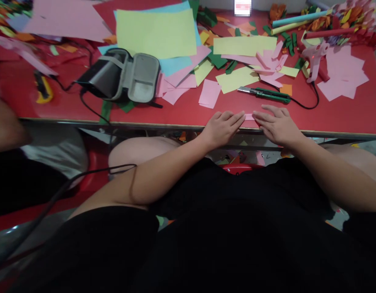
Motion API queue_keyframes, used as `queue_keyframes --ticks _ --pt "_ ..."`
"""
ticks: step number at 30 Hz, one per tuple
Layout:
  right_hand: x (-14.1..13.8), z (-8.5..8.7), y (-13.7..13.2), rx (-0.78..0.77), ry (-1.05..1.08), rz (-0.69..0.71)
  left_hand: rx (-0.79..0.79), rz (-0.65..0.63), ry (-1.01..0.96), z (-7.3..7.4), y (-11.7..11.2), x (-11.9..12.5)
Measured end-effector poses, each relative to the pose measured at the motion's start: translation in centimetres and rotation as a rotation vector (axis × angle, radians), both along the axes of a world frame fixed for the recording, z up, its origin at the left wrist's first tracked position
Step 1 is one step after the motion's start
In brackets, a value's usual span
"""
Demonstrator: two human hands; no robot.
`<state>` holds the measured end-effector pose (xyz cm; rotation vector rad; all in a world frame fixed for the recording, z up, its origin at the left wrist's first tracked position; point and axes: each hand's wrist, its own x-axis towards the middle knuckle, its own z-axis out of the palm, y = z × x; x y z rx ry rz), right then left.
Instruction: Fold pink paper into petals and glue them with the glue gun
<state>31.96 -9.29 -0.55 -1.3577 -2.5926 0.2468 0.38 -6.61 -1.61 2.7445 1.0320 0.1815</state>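
Both my hands lie flat at the near edge of the red table (68,106). My left hand (222,127) and my right hand (277,123) have their fingers stretched out and pressed down on a small pink paper piece (249,117). Only a sliver of that paper shows between the fingertips. A green utility knife (264,93) lies just beyond my right hand. A loose pink paper square (209,93) lies beyond my left hand.
An open grey case (126,75) with a black cable sits left of centre. Yellow, pink and blue paper sheets (157,34) cover the back. A pink glue gun (314,59) and rolled paper tubes (300,19) lie at the right. Another person's arm (4,126) shows at the left edge.
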Motion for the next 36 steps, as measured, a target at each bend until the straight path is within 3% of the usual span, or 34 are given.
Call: queue_keyframes --ticks 7,13,16,21,25,30,36 --pt "3.2 -0.7 1.9 -0.034 -0.04 0.155 0.002 -0.072 0.075 0.1 0.7 -1.5" --pt "5.6 0.0 2.2 -0.06 -0.051 0.208 0.013 -0.078 0.045 -0.3 1.3 -1.9" --pt "4.8 0.6 2.0 -0.046 -0.029 0.194 0.022 -0.072 0.012 -0.3 1.4 -1.8" --pt "0.8 0.7 1.8 0.061 0.008 0.088 0.072 -0.034 -0.007 0.4 1.1 -0.2" --pt "-1.2 -0.4 1.5 0.085 -0.029 0.191 0.105 -0.017 -0.02 1.1 1.2 0.9" --pt "0.1 -1.5 0.7 0.091 -0.07 0.185 0.078 -0.038 -0.065 1.0 1.8 0.7" --pt "1.8 -0.4 0.5 0.101 0.096 0.058 0.022 0.014 -0.18 0.6 2.7 1.0"
